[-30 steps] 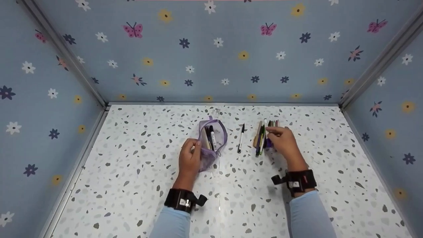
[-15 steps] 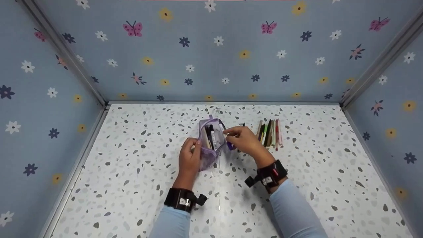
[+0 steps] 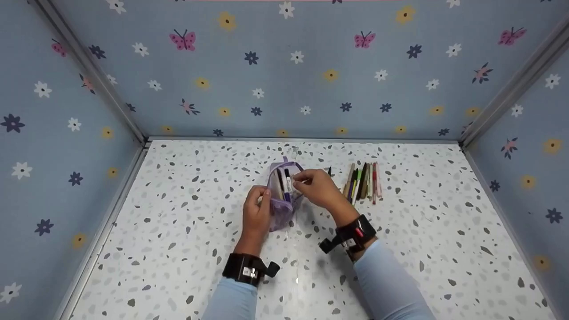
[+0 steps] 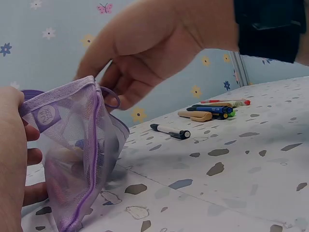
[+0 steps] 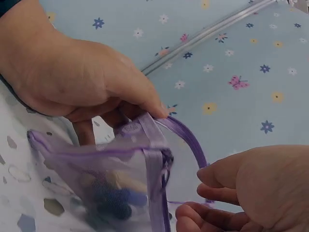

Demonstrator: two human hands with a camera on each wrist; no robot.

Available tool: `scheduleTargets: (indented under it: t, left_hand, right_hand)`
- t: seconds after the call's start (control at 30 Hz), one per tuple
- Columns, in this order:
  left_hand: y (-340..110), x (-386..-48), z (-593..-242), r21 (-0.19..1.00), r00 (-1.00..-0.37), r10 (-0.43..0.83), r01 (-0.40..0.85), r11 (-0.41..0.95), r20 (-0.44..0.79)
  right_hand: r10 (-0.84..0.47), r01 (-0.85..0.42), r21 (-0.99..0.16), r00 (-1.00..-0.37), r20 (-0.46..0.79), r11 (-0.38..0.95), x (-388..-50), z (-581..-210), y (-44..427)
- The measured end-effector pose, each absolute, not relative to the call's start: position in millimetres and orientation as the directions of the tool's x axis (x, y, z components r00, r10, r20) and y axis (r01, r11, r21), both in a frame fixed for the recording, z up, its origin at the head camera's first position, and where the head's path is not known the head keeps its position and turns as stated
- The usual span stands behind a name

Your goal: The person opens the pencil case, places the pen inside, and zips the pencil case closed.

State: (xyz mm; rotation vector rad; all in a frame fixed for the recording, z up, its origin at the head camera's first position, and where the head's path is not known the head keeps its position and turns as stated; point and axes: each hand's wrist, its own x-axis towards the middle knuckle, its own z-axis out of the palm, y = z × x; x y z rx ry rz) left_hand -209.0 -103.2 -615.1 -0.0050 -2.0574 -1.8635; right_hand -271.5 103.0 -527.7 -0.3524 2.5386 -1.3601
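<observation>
A purple mesh pencil case [image 3: 281, 218] stands unzipped with several pens inside. My left hand [image 3: 256, 213] grips its left rim, thumb on the edge and fingers outside. A white marker with a purple end [image 3: 287, 195] lies in the case, beside a black-capped marker [image 3: 286, 172]. My right hand [image 3: 318, 186] is at the opening's right rim, its fingers bent close to the markers. In the right wrist view, the right hand [image 5: 260, 188] shows its bent fingertips at the purple rim; whether they still pinch the purple-ended marker is hidden.
To the right, several pens and markers [image 3: 364, 182] lie side by side on the speckled table [image 3: 178, 249]. A single black-and-white pen [image 4: 170, 131] lies between them and the case. Flowered blue panels [image 3: 289, 89] enclose the back and sides.
My right hand has carried the purple-ended marker leftward from the row of pens to the pencil case, and the marker is now inside it. The left hand keeps its grip.
</observation>
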Motion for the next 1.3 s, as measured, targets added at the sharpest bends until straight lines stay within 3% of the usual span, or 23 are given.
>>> scheduleTargets:
  t: [0.4,0.8,0.97,1.17,1.3]
  left_hand:
    - [-100,-213,-616,0.935,-0.914,-0.242,0.276,0.221,0.327]
    - [-101,-209,-620,0.955,-0.932,-0.237,0.238,0.174,0.276]
    - [-102,-208,-618,0.959,-0.936,-0.234,0.229,0.165,0.264]
    - [-103,-208,-616,0.954,-0.929,-0.246,0.236,0.188,0.278]
    - [-103,-210,-616,0.947,-0.924,-0.244,0.250,0.200,0.295]
  right_hand:
    - [-0.082,-0.020,-0.756,-0.996,-0.045,0.655,-272,-527,212]
    - [0.189,0.154,-0.749,-0.981,-0.039,0.644,-272,-548,289]
    - [0.208,0.166,-0.743,-0.977,-0.036,0.649,-275,-560,296]
    - [0.130,0.196,-0.715,-0.981,-0.148,0.671,-276,-566,298]
    - [0.104,0.182,-0.708,-0.983,-0.152,0.682,-275,-568,299]
